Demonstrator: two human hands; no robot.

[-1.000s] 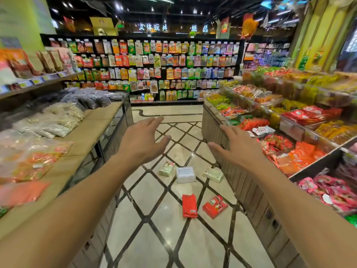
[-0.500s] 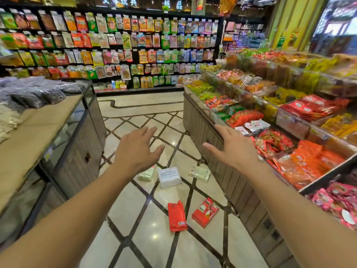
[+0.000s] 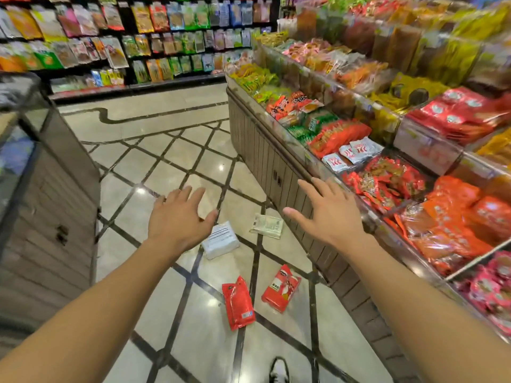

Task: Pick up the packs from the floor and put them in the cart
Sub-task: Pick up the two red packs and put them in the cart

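Note:
Several packs lie on the tiled aisle floor. A white pack point(image 3: 221, 240) is partly hidden by my left hand point(image 3: 177, 217), which hovers above it, empty with fingers spread. A pale green pack point(image 3: 266, 225) rests near the base of the right display. Closer to me lie a plain red pack point(image 3: 238, 303) and a red pack with a white label point(image 3: 281, 288). My right hand point(image 3: 323, 214) is stretched forward, empty and fingers apart, beside the display's edge. No cart is in view.
A long snack display point(image 3: 276, 172) with bins of red and orange bags lines the right side. A glass-fronted counter point(image 3: 52, 200) stands on the left. Wall shelves point(image 3: 138, 51) of hanging packets close the far end. My shoe point(image 3: 279, 371) shows at the bottom.
The view has moved forward, turned right and tilted down, so the packs are closer. Both hands stay outstretched and empty. The small green pack left of the white one is now hidden.

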